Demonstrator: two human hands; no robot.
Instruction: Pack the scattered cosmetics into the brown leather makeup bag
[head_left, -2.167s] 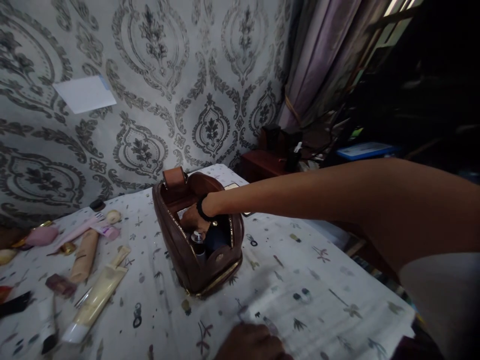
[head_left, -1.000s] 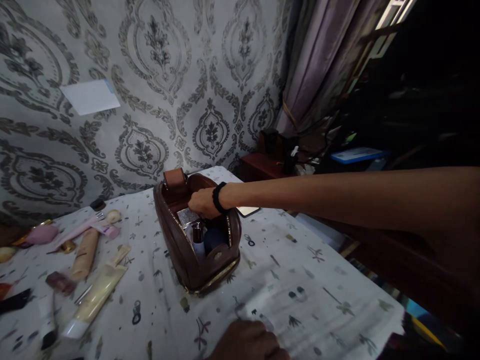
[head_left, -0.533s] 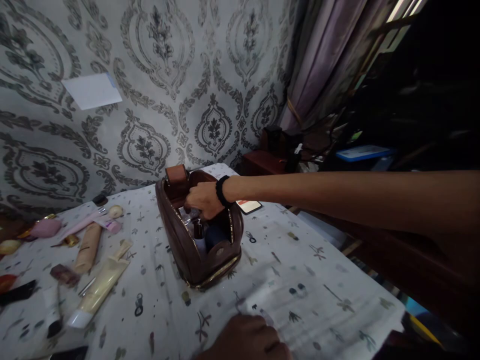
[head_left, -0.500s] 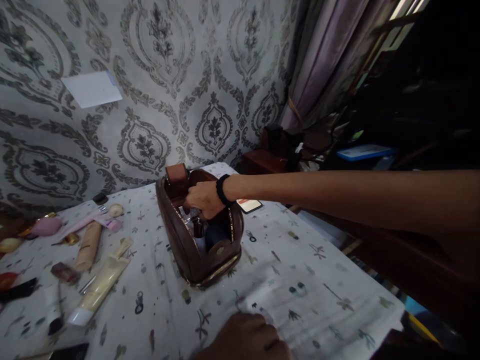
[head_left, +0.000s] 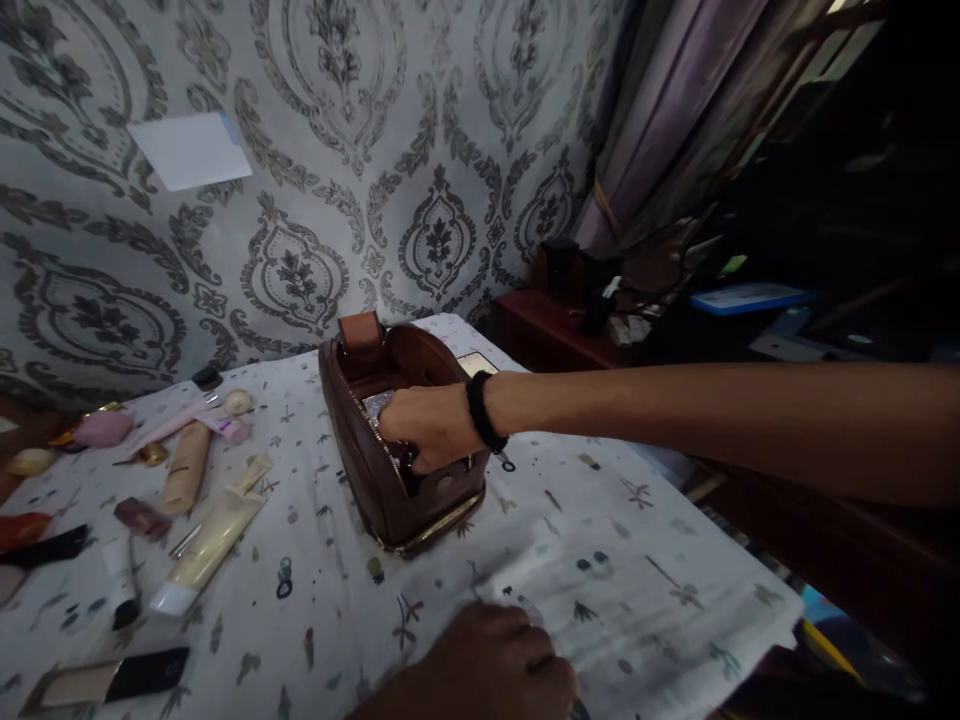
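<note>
A brown zippered bag [head_left: 367, 470] stands unzipped on the patterned white cloth [head_left: 540, 560]. My right hand [head_left: 431, 425], with a black band at the wrist, reaches into its opening with fingers curled; what they hold, if anything, is hidden. Beside those fingers a glittery silver item [head_left: 377, 405] shows inside the bag. My left hand [head_left: 499, 665] rests on the cloth at the near edge, its fingers curled under and their tips out of sight. Behind my right wrist lies a phone-like item [head_left: 478, 364], partly covered.
Several cosmetics lie on the left, among them a cream tube [head_left: 210, 550], a beige tube [head_left: 186, 468], a pink item [head_left: 103, 428] and a black-capped bottle [head_left: 146, 675]. A patterned wall [head_left: 300, 200] rises behind; a reddish-brown surface [head_left: 551, 330] stands at the back right.
My right hand has moved toward the near end of the bag, covering the items there and uncovering the glittery one. The view has shifted slightly. My left hand stays on the cloth.
</note>
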